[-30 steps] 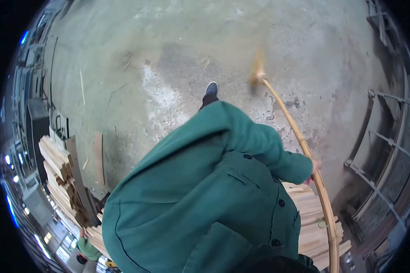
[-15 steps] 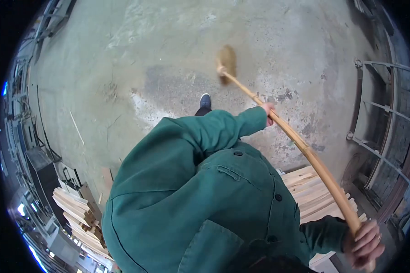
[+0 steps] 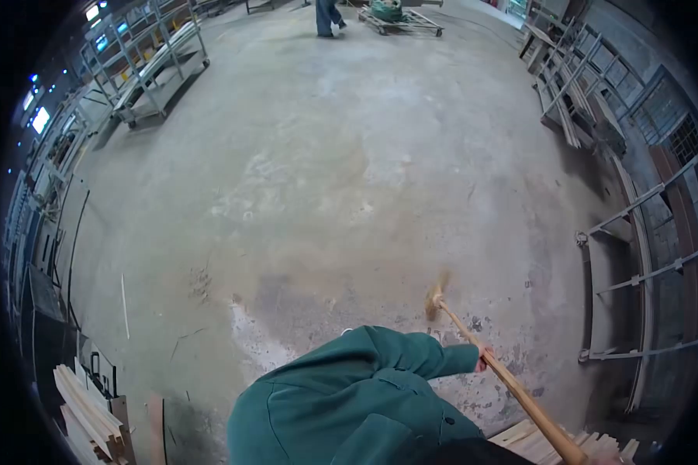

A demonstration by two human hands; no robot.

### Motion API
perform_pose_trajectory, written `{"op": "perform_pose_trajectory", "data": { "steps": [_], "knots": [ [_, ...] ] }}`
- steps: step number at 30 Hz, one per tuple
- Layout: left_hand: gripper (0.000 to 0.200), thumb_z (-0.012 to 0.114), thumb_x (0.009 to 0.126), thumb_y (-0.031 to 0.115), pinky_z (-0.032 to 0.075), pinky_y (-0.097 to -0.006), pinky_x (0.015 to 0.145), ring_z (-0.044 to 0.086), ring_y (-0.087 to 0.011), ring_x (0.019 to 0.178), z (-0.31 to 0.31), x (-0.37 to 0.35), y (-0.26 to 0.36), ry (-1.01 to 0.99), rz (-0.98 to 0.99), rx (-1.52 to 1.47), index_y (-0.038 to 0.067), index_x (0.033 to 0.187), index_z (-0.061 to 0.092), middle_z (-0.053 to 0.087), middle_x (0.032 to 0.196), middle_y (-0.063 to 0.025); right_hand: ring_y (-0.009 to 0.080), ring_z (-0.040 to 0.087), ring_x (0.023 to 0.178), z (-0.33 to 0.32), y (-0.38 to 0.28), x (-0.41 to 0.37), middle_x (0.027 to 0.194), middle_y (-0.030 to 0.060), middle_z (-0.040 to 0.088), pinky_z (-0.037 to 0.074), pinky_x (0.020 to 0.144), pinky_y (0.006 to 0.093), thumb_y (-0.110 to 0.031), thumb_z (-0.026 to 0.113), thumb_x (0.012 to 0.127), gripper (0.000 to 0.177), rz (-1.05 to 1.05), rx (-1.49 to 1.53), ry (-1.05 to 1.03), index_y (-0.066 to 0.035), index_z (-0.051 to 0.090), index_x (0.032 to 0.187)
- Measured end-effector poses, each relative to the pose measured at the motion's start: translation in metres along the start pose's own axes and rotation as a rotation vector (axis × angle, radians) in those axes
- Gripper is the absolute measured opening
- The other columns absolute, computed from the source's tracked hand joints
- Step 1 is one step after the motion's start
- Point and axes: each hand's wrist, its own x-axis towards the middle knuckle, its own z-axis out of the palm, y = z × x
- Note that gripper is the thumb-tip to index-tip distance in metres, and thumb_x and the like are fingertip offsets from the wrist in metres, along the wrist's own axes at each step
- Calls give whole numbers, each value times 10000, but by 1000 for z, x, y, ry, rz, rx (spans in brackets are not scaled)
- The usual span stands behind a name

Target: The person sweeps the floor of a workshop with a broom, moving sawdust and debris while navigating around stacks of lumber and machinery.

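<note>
Grips long tan wooden-shafted broom (image 3: 515, 389) midway in left hand (image 3: 484, 359), fingers wrapped closed | cannot tell hold of right hand (image 3: 603, 459), cropped | slants over grey concrete floor (image 3: 310, 178), nearer right edge | likely light, stiff-shafted, soft-bristled; best held midway and near top

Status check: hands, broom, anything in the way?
Left hand gripping broom handle. Right hand barely in view, grip unclear. Broom head blurred, contact with floor unclear. No obstacle beside it.
</note>
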Motion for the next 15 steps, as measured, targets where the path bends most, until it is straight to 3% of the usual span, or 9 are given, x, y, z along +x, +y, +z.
{"op": "perform_pose_trajectory", "data": {
  "steps": [1, 2, 4, 5, 6, 9, 12, 13, 15],
  "knots": [
    [197, 434, 557, 194, 221, -236, 282, 258, -148, 293, -14, 7, 9, -21, 6, -43, 94, 419, 335, 330, 380, -58, 112, 354, 382, 4, 10, 9, 377, 2, 311, 245, 319, 210, -214, 365, 654, 199, 313, -40, 21, -64, 321, 531],
    [198, 440, 559, 203, 242, -239, 288, 292, -154, 314, -21, 2, 17, 132, 24, -208, 96, 425, 340, 339, 394, -54, 112, 354, 382, 5, 22, 22, 377, 2, 311, 245, 319, 210, -214, 365, 654, 199, 321, -33, 16, -64, 321, 531],
    [194, 409, 595, 209, 270, -242, 299, 332, -155, 358, -49, -53, 33, 72, 119, 113, 74, 462, 369, 364, 433, -57, 110, 345, 359, 3, 52, 46, 381, 7, 316, 247, 320, 211, -229, 346, 670, 218, -300, 58, -11, -55, 321, 540],
    [223, 400, 601, 229, 255, -245, 279, 310, -158, 324, -109, 7, 38, 68, 246, -157, 50, 469, 384, 361, 423, -75, 98, 320, 321, 1, 69, 43, 376, 0, 317, 259, 323, 219, -243, 345, 674, 220, -291, 87, 166, -68, 337, 539],
    [241, 391, 609, 246, 249, -263, 270, 300, -160, 308, -108, -62, 47, 122, 193, -22, 34, 495, 405, 357, 414, -88, 68, 320, 320, 3, 82, 46, 366, -15, 312, 280, 351, 201, -179, 350, 666, 170, -299, 163, 189, -73, 308, 539],
    [256, 359, 624, 234, 269, -289, 241, 335, -188, 275, -174, -117, 67, 499, 475, 248, 2, 541, 427, 392, 426, -122, 62, 350, 323, -24, 140, 29, 387, 5, 362, 274, 308, 183, -114, 389, 628, 173, -212, 383, 251, -103, 267, 506],
    [290, 306, 634, 235, 320, -285, 265, 362, -203, 289, -281, -114, 97, 693, 471, 110, -17, 537, 411, 394, 429, -135, 59, 263, 285, 2, 195, 41, 348, -14, 279, 223, 305, 189, -109, 345, 655, 156, -111, 403, 463, -101, 266, 521],
    [297, 314, 652, 225, 349, -293, 379, 424, -200, 387, -246, -170, 87, 906, 544, 586, 13, 516, 473, 426, 422, -110, 63, 235, 284, 4, 203, 42, 341, -16, 248, 205, 310, 197, -126, 352, 651, 163, -114, 431, 513, -99, 266, 515],
    [256, 321, 632, 216, 334, -279, 302, 379, -186, 323, -272, -136, 73, 745, 849, 727, -8, 564, 425, 412, 452, -116, 64, 221, 301, -5, 199, 44, 347, -19, 232, 193, 335, 208, -145, 373, 614, 159, -145, 449, 432, -91, 273, 502]
  ]
}}
